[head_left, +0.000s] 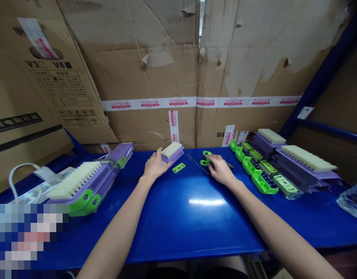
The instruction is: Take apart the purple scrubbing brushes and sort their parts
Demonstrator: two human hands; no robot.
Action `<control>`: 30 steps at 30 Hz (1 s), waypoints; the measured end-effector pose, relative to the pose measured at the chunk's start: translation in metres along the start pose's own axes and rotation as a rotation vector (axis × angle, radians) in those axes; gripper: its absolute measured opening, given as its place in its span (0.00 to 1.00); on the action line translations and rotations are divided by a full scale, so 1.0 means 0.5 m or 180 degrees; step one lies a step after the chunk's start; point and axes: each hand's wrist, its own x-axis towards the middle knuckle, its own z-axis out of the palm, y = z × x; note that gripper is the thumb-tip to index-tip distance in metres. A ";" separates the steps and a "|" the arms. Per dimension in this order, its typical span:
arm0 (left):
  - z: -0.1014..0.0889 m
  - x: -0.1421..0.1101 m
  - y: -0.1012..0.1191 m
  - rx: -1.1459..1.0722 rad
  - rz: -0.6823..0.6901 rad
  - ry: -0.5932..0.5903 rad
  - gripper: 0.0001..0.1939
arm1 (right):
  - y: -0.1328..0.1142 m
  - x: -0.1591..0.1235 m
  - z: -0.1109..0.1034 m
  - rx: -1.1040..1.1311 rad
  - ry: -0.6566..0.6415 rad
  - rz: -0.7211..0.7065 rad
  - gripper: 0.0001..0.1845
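Note:
At the back middle of the blue table, my left hand (156,164) grips the left end of a purple brush (176,155) with cream bristles facing up. Its thumb lies along the near side and the fingers go behind. To the right, my right hand (220,169) has its fingertips closed on a bright green plastic part (207,159) with holes. A flat green plate (179,167) lies in front of the brush. Between the hands runs a thin row of small dark bits (197,164), perhaps a spring; I cannot tell. A dark, pen-like stick (229,165) shows behind my right hand.
On the right are a row of green parts (248,166), small green plates (268,166) and stacked purple brushes (308,157). Purple-green brushes (76,182) and a corded power strip (35,192) stand left. Cardboard (155,69) walls the back; clear plastic (353,199) lies far right.

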 end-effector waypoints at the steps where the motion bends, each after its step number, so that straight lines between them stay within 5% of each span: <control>1: 0.000 -0.001 0.001 0.0019 0.0049 0.0040 0.38 | -0.002 0.000 -0.001 -0.0010 -0.0003 0.0036 0.20; 7: -0.004 -0.007 0.016 0.0186 0.0199 0.0292 0.35 | -0.029 -0.002 -0.013 -0.0268 0.0290 -0.0100 0.19; 19: -0.011 -0.025 0.044 0.0730 -0.0821 0.0484 0.36 | -0.076 -0.011 -0.009 -0.0582 0.0186 -0.0386 0.20; 25: -0.027 -0.039 0.083 0.0781 -0.0443 0.0299 0.30 | -0.062 -0.013 0.002 -0.0887 0.0200 0.0013 0.21; 30: -0.027 -0.048 0.114 0.0543 0.0280 -0.0050 0.20 | -0.056 -0.012 0.004 -0.0809 0.0208 0.0074 0.21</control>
